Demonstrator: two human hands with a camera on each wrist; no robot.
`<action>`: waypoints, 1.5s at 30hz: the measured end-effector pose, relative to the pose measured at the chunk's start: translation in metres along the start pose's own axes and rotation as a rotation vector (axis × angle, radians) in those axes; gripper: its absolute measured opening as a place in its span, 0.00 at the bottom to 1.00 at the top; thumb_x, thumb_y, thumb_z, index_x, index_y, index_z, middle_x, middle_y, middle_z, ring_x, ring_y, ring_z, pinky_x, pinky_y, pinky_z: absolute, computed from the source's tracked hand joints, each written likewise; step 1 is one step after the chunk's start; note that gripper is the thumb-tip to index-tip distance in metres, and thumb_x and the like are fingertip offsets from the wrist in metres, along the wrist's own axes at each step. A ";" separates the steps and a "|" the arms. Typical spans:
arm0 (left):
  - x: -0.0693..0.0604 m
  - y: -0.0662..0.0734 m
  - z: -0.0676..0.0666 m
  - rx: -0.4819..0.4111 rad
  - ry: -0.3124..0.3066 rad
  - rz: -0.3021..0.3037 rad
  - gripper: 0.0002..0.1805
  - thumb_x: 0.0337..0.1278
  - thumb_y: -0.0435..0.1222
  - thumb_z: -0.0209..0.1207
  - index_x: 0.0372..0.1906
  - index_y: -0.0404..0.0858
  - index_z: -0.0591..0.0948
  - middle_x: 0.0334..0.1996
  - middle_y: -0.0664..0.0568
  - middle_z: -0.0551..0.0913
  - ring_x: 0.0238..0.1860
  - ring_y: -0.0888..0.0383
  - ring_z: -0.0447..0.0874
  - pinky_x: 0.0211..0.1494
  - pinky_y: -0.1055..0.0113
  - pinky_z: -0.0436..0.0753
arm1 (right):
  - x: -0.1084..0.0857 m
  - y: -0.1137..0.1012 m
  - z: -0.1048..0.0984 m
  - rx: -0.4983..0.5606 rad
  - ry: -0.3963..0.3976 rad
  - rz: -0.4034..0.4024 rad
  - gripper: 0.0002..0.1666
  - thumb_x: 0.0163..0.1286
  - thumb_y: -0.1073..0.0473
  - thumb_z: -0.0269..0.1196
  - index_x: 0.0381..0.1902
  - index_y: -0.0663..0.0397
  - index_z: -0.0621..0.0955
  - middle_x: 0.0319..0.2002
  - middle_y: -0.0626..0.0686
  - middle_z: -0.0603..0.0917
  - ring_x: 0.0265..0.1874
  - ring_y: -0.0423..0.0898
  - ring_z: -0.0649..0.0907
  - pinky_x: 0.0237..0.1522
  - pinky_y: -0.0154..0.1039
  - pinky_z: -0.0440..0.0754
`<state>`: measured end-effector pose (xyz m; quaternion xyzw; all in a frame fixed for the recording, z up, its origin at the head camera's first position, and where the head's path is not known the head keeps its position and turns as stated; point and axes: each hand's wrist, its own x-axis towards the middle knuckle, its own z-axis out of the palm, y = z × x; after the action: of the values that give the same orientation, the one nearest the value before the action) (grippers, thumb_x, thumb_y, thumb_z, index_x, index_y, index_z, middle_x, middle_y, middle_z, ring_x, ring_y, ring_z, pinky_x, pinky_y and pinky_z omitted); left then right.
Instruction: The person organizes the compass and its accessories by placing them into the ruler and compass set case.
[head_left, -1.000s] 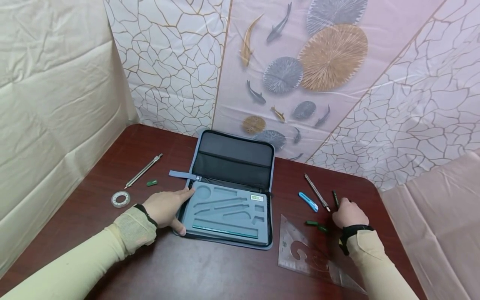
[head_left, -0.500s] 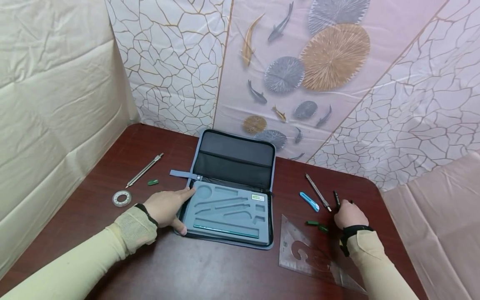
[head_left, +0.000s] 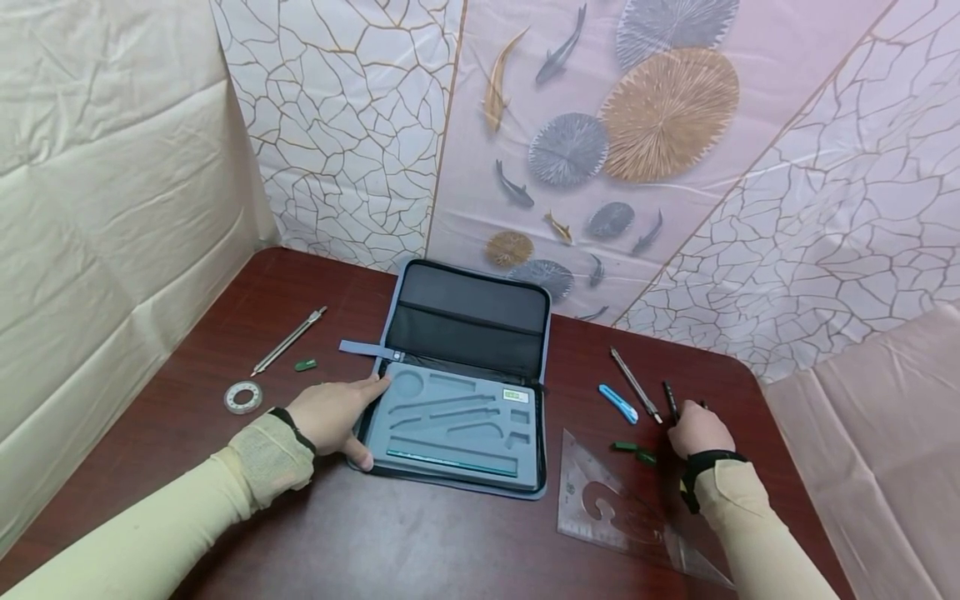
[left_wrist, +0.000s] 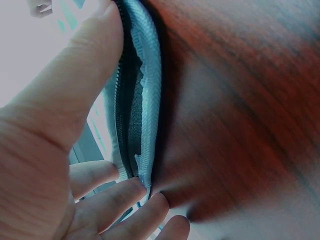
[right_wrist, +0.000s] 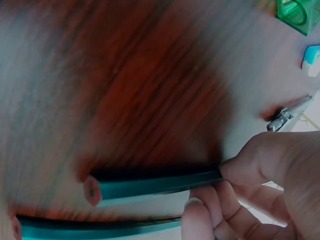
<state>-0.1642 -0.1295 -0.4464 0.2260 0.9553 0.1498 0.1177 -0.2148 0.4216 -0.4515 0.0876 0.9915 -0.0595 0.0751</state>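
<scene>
Swung slightly left, one green pencil (right_wrist: 155,188) sits pinched by the right hand (head_left: 701,431) beside a second pencil (right_wrist: 100,229) on the table (head_left: 420,546), the left hand (head_left: 327,415) spread along the left edge of the zippered case (head_left: 472,335).

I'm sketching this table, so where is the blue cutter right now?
In the head view, the blue cutter lies between the case and the right hand, just left of the silver tool.

Set square (head_left: 618,536) lies right of the case (head_left: 467,333).
</scene>
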 end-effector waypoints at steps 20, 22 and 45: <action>0.000 -0.001 0.001 -0.001 -0.004 -0.012 0.64 0.27 0.56 0.77 0.74 0.37 0.59 0.70 0.40 0.63 0.60 0.43 0.74 0.46 0.52 0.79 | -0.007 -0.025 -0.023 0.176 0.149 -0.066 0.13 0.64 0.62 0.61 0.40 0.69 0.74 0.28 0.62 0.79 0.25 0.55 0.77 0.24 0.47 0.74; 0.001 -0.001 0.001 0.001 -0.004 -0.011 0.64 0.27 0.57 0.78 0.74 0.37 0.59 0.70 0.40 0.62 0.60 0.43 0.74 0.46 0.51 0.79 | -0.013 -0.039 -0.027 0.199 0.139 -0.105 0.13 0.64 0.62 0.60 0.42 0.68 0.74 0.29 0.60 0.79 0.25 0.53 0.77 0.24 0.45 0.73; 0.002 -0.004 0.004 0.002 -0.004 0.000 0.65 0.27 0.57 0.77 0.75 0.38 0.59 0.71 0.40 0.62 0.60 0.42 0.74 0.45 0.52 0.80 | -0.084 -0.200 -0.018 0.483 -0.035 -0.713 0.08 0.69 0.59 0.62 0.45 0.45 0.79 0.34 0.39 0.81 0.33 0.37 0.79 0.35 0.39 0.80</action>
<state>-0.1663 -0.1306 -0.4516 0.2262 0.9553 0.1483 0.1192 -0.1718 0.2149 -0.3994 -0.2466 0.9159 -0.3137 0.0440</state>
